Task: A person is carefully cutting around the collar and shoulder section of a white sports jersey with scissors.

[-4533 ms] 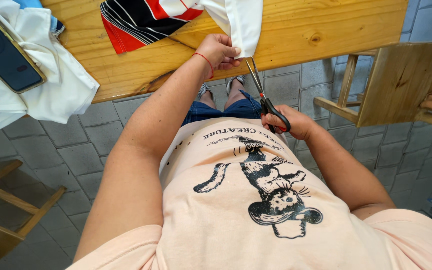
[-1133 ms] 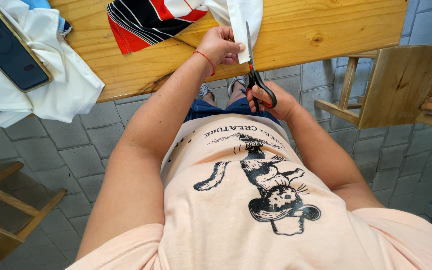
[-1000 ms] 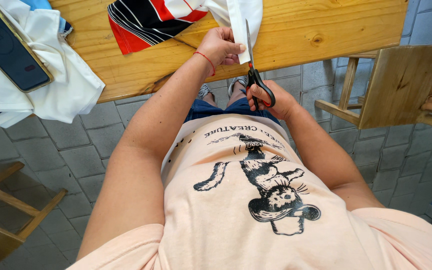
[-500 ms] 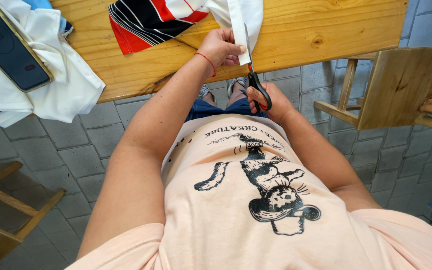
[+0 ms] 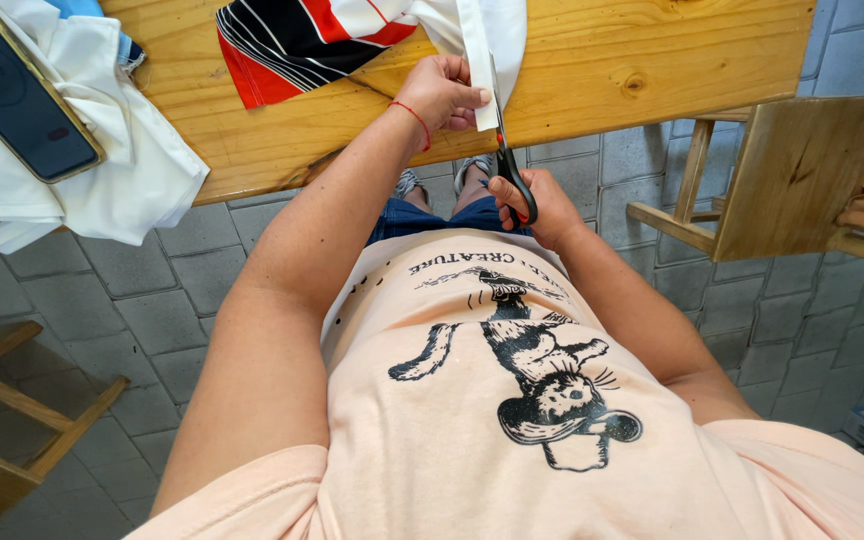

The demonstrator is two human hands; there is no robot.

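L hand has a tight grip on the white cloth at the bench edge. R hand, under the bench edge, has its grip shut round black scissors, blades in the cloth. Phone lies far left on the bench.

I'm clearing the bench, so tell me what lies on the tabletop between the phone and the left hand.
In the head view, between the phone and the left hand lie white cloth, bare wooden table, then striped red, black and white fabric.

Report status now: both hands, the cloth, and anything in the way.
Left hand pinches white cloth at table edge. Right hand works scissors, blades in cloth. Nothing in the way.
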